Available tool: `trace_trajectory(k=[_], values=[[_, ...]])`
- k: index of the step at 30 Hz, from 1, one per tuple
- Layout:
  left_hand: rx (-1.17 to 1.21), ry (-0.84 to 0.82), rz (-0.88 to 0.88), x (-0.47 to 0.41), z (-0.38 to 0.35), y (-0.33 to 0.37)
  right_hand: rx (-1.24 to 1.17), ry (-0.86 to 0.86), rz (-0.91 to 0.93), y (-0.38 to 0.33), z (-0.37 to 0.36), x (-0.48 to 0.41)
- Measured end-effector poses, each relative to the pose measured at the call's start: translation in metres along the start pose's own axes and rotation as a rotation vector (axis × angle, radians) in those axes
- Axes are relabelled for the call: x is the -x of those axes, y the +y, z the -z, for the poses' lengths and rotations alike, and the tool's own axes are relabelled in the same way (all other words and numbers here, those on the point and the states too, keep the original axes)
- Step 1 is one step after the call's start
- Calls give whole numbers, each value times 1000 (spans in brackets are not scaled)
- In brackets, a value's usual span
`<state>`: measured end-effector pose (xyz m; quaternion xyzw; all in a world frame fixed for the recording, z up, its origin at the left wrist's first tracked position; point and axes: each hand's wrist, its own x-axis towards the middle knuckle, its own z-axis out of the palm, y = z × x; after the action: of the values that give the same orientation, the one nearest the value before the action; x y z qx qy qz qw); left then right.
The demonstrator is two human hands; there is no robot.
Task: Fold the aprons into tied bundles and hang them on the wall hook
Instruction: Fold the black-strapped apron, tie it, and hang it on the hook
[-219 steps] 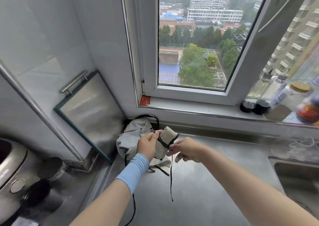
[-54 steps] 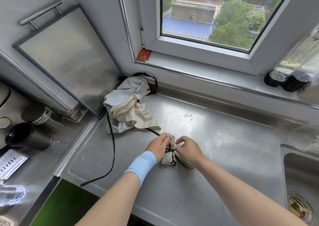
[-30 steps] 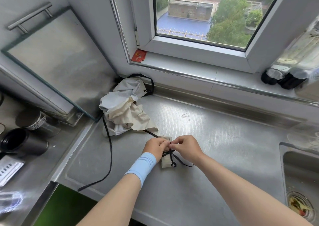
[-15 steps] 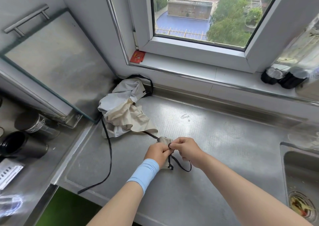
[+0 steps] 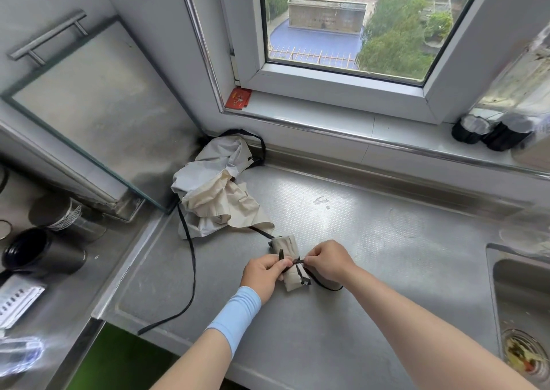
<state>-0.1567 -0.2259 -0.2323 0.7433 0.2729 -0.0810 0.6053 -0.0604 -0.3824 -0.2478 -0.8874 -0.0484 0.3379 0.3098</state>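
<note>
Loose strap (image 5: pixel 192 258): trails from the heap over the near-left counter edge. A snag there could drag the pile down.
Apron heap (image 5: pixel 217 193): crumpled in the far-left corner of the counter (image 5: pixel 357 315), not yet folded.
Left hand (image 5: pixel 262 273): fingers curled, pinching one end of the black tie (image 5: pixel 296 261).
Rolled bundle (image 5: pixel 290 248): lies on the counter, near centre, between the hands. An uneven pull could slide the knot off the roll and let it unroll.
Right hand (image 5: pixel 330 260): thumb and forefinger pinch the other tie end, wrist low.
</note>
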Motion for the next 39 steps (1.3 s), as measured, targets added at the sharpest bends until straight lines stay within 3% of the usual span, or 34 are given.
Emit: trace_trajectory(k=[6,11,16,19,24,28,39], values=[[-319,113,-30,-22,-6,11,279,-119,130,-10,9,11],[-645,-11,-130,-36,-15,22,455,-250,290,-32,46,21],[-871,-173,-235,-42,-20,25,526,-76,517,-48,58,13],[-733,-175,-384,-34,-14,13,291,22,440,-40,52,4],[-300,-16,-177,-28,-10,-1,37,-54,201,-11,29,4],[-226,-28,-117,-24,-11,2,-47,-150,188,-6,14,12],[-314,-276,35,-35,13,7,-259,65,304,-13,-6,28]])
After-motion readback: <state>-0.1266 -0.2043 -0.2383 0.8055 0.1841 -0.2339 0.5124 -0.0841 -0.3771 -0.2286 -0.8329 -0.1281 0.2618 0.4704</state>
